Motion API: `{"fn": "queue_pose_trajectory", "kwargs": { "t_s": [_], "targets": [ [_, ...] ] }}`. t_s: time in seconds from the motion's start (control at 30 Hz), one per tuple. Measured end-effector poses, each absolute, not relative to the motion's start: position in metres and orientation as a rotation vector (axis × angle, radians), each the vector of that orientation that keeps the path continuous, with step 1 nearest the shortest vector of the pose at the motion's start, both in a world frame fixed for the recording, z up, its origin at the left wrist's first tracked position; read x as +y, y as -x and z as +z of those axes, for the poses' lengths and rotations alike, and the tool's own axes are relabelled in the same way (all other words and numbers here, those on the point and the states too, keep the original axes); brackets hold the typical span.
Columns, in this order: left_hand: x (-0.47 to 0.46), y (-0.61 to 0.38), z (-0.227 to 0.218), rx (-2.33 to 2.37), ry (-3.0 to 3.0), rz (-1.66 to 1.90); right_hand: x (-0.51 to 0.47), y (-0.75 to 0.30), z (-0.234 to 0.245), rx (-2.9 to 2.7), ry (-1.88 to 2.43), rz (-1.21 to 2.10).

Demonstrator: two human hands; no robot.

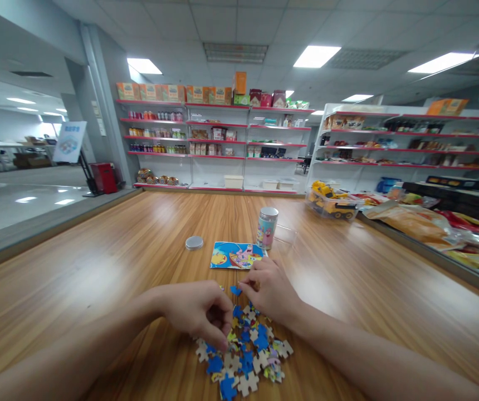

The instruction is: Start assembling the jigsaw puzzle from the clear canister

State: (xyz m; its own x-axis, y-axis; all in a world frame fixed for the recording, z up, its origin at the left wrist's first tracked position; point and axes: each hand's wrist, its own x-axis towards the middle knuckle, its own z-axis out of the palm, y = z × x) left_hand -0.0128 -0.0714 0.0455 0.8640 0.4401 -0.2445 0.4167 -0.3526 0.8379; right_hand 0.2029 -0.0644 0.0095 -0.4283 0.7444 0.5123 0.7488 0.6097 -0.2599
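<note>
A loose heap of jigsaw pieces (248,365), some blue or multicoloured and others showing bare backs, lies on the wooden table in front of me. My left hand (200,312) is curled over the heap's left side, thumb and fingers bent together; whatever they pinch, if anything, is hidden. At the heap's far end, my right hand (270,287) pinches the edge of a blue jigsaw piece (235,291) between thumb and forefinger. Just beyond lies a cartoon picture card (233,256), its right end by my right knuckles. A cartoon-printed tin (267,228) stands upright behind the card.
A silver round lid (194,243) lies left of the card. Right of the tin is a clear plastic piece (286,235). Farther right stands a clear bin (332,205) with yellow toy vehicles, beside packaged snacks (415,223). Stocked shelves (216,142) line the back.
</note>
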Motion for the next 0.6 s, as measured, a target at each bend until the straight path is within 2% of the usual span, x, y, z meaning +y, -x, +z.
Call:
{"fn": "queue_pose_trajectory", "kwargs": {
  "t_s": [0.37,0.6],
  "targets": [
    [-0.056,0.023,0.040,0.660,-1.888,0.190,-0.065,-0.203,0.008,-2.206,1.142,0.041],
    [-0.045,0.028,0.031,0.716,-1.824,0.414,-0.067,-0.203,0.010,-2.190,1.075,0.160]
  ]
}}
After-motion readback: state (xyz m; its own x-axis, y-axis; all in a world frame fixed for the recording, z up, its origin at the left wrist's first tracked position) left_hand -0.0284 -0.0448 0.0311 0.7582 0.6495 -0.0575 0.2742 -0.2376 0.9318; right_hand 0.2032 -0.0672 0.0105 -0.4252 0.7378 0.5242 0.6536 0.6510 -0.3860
